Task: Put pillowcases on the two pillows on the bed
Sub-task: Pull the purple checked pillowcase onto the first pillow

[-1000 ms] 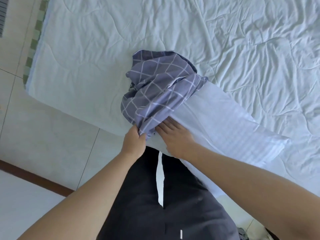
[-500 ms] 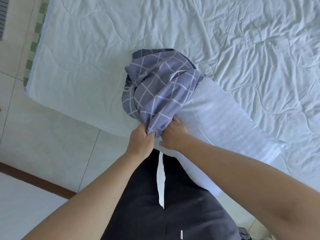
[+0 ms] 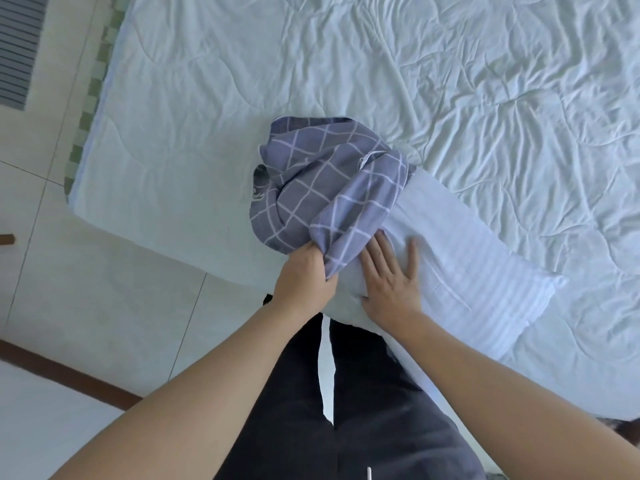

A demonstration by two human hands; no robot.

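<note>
Both bare forearms reach up from the lower edge toward 12 o'clock, converging. The left hand [image 3: 304, 271] is curled, its fingers pinching the checked pillowcase [image 3: 322, 188]. Just beside it at 3 o'clock, the right hand [image 3: 391, 278] lies flat, fingers straight and spread, pressing the white pillow [image 3: 485, 271].

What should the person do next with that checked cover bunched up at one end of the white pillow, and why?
Probably pull the pillowcase further along the pillow. It covers only the far end and is bunched there, and most of the pillow is bare. The left hand grips its edge, and the right hand lies flat on the pillow, seemingly steadying it for the pull.
</note>
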